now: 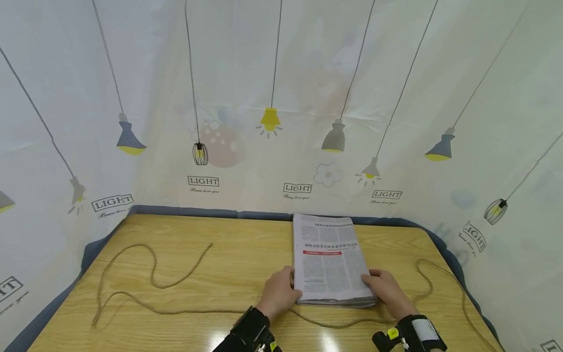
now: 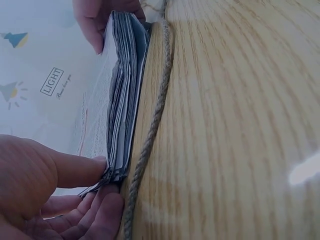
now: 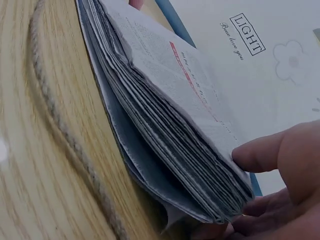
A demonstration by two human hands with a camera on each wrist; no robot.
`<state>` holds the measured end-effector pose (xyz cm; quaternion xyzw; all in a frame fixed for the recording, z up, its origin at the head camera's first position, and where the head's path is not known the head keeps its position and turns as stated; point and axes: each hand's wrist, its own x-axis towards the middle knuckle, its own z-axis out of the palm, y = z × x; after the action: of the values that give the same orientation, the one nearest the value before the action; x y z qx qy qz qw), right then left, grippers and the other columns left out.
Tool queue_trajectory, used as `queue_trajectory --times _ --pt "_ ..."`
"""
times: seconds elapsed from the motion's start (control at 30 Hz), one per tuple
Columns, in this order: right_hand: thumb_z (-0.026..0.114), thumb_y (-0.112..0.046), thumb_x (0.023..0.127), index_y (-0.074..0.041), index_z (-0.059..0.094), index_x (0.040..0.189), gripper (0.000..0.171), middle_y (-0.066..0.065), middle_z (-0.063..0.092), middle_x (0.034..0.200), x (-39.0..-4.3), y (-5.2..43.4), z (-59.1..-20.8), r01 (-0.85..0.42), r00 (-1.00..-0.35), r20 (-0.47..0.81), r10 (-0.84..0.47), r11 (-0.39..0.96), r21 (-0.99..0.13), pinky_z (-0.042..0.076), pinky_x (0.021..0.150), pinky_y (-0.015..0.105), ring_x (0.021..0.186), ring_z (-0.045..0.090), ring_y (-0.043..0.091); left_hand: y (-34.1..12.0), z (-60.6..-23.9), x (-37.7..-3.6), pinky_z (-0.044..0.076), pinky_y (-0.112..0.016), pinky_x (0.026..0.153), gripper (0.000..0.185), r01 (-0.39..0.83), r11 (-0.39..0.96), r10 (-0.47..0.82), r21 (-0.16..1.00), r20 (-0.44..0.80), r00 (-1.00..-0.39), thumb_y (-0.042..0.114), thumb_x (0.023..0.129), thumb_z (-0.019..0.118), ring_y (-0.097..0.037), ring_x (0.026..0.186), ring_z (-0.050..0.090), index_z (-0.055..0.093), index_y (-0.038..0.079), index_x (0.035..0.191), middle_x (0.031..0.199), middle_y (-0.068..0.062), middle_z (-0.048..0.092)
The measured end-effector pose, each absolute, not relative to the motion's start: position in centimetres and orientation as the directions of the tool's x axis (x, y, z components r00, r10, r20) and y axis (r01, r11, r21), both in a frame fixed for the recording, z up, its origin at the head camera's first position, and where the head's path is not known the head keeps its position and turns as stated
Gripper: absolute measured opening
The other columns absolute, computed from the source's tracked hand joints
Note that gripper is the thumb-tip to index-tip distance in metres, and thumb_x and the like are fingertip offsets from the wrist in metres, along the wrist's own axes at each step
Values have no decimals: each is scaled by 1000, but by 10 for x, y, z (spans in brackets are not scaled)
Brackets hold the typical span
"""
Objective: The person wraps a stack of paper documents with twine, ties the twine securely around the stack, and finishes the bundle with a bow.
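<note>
A thick stack of folded newspapers (image 1: 327, 274) lies on the wooden table, printed side up with a red headline bar. At its near left corner my left hand (image 1: 279, 292) grips the edge, thumb on top and fingers beneath, as the left wrist view shows at the folded sheets (image 2: 127, 75). My right hand (image 1: 389, 291) pinches the right edge, thumb over the top sheet, fingers low at the side. In the right wrist view the bottom sheets of the stack (image 3: 165, 135) sag apart from the rest. A thin braided rope (image 1: 189, 311) runs along the near side of the newspapers.
The rope's left part loops widely over the table (image 1: 176, 264); its right part (image 1: 464, 298) curves toward the right edge. Behind the table hangs a pale cloth (image 1: 246, 195) printed with lamps, with a blue border along the table's edge.
</note>
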<state>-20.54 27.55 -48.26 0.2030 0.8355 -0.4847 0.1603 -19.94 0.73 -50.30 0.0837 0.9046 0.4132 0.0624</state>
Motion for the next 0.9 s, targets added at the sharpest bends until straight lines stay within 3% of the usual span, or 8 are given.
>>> queue_trajectory --times 0.33,0.67,0.9 --pt "45 -30 102 15 39 138 58 25 57 127 -212 279 -485 493 -864 -491 115 398 -774 47 95 45 107 59 24 7 -505 -200 39 -31 62 45 113 654 202 748 -29 -979 6 76 77 -17 69 52 59 -2 116 79 -3 60" --pt "48 -27 102 18 36 138 58 28 56 127 -215 279 -481 484 -865 -497 76 394 -782 51 87 40 100 62 20 7 -506 -201 38 -32 63 45 107 650 197 753 -31 -980 7 75 78 -17 69 50 59 0 115 78 -3 57" --pt "51 -33 101 16 31 142 67 31 50 135 -217 283 -486 489 -863 -498 90 400 -775 51 92 44 109 61 26 7 -506 -201 40 -33 64 47 81 643 183 761 -50 -982 7 75 80 -18 71 52 58 0 116 80 -4 60"
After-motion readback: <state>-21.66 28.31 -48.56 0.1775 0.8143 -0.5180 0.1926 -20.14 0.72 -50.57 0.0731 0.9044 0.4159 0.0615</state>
